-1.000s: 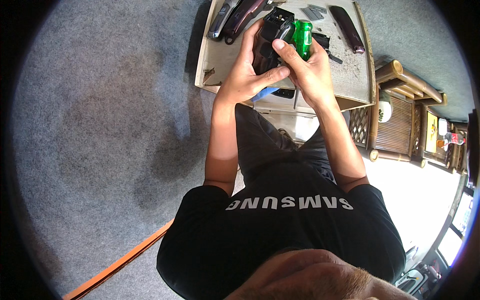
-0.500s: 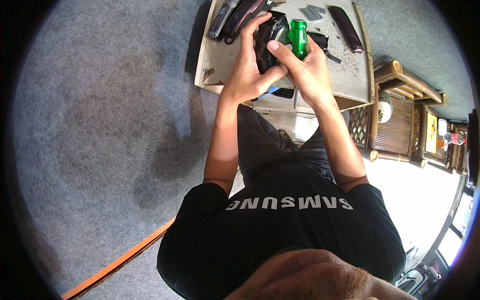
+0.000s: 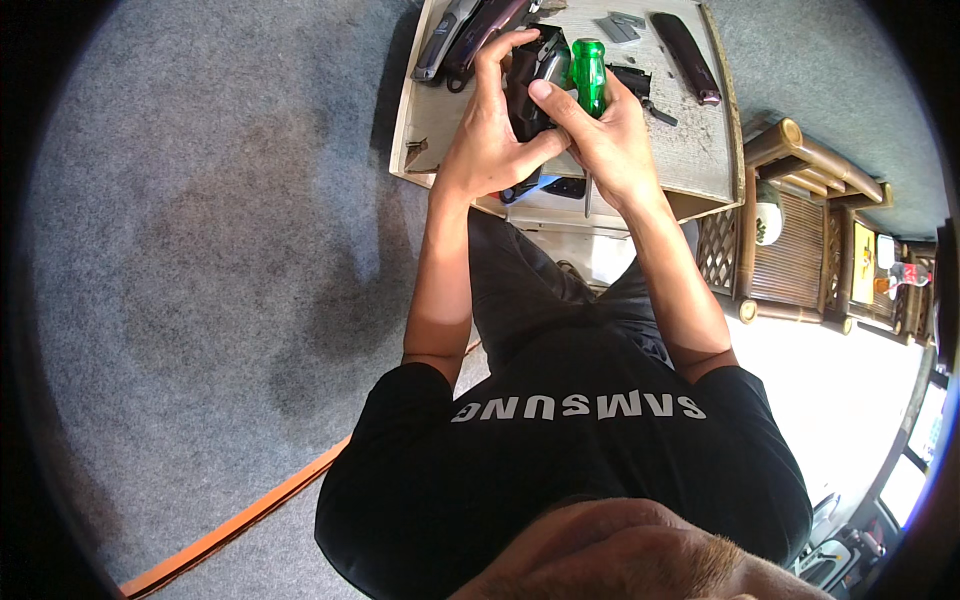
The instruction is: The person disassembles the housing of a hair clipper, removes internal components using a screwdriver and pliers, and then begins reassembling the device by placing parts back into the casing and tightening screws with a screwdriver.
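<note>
A dark hair clipper (image 3: 532, 88) sits in hand just past 12 o'clock, above a pale tabletop (image 3: 685, 150). The left hand (image 3: 487, 150) curls around its 9 o'clock side, index finger near the top end. The right hand (image 3: 618, 145) clasps a green screwdriver (image 3: 590, 80) at 3 o'clock, shaft toward 6, thumb laid against the clipper. The casing looks stiff, smooth, possibly slippery and moderately heavy; the broad sides likely offer the surest hold, the top end probably more fragile.

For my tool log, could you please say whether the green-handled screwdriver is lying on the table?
No, the green-handled screwdriver is held in the right hand.
</note>
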Demonstrator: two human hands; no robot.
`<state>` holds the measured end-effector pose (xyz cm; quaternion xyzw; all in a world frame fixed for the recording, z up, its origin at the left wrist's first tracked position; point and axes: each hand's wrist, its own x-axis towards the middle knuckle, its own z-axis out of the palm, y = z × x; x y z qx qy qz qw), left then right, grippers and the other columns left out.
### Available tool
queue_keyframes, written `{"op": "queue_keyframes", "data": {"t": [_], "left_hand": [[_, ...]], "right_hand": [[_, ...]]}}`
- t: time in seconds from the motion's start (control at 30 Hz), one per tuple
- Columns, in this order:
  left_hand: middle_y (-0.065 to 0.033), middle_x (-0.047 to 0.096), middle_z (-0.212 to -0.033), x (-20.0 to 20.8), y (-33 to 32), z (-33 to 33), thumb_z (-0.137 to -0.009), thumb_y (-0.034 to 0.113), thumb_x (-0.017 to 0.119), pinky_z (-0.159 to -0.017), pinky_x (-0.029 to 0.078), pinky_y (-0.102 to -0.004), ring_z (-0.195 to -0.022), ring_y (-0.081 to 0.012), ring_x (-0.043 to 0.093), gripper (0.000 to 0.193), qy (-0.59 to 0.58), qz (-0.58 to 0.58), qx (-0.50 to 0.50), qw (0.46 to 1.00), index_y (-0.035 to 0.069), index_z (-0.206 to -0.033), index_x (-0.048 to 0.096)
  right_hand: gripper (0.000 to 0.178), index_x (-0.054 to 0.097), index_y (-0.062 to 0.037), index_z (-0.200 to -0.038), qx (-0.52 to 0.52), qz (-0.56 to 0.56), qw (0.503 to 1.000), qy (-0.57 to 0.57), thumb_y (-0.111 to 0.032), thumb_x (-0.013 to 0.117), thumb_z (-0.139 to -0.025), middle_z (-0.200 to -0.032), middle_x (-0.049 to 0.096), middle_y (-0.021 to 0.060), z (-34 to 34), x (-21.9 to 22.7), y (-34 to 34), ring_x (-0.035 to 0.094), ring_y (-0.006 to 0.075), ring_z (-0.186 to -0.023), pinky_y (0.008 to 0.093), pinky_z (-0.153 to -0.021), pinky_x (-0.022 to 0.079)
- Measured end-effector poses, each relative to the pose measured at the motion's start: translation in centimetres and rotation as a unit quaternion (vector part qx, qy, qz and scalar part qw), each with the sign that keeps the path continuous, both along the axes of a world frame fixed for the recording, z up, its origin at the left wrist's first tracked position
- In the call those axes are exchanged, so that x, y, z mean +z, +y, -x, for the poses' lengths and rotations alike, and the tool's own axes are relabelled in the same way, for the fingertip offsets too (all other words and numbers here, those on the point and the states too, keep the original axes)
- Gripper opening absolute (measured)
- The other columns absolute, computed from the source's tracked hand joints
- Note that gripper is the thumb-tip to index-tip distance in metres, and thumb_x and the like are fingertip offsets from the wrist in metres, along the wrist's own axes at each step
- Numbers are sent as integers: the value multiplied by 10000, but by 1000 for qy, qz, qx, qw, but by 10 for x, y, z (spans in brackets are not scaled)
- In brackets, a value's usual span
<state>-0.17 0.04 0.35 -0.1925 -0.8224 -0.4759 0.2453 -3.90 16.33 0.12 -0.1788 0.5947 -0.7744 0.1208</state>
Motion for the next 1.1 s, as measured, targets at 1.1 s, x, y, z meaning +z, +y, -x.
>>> {"op": "queue_keyframes", "data": {"t": [1.1], "left_hand": [[-181, 508, -1439, -1, 3, 0, -695, 96, 853, -1155, 413, -430, -1331, -310, 546, 978, 44, -10, -6, 999, 41, -1529, 344]], "right_hand": [[368, 658, -34, -963, -9, -26, 999, 28, -338, 853, -894, -805, 622, -24, 1, -4, -1, 540, 70, -755, 263, -669, 457]]}}
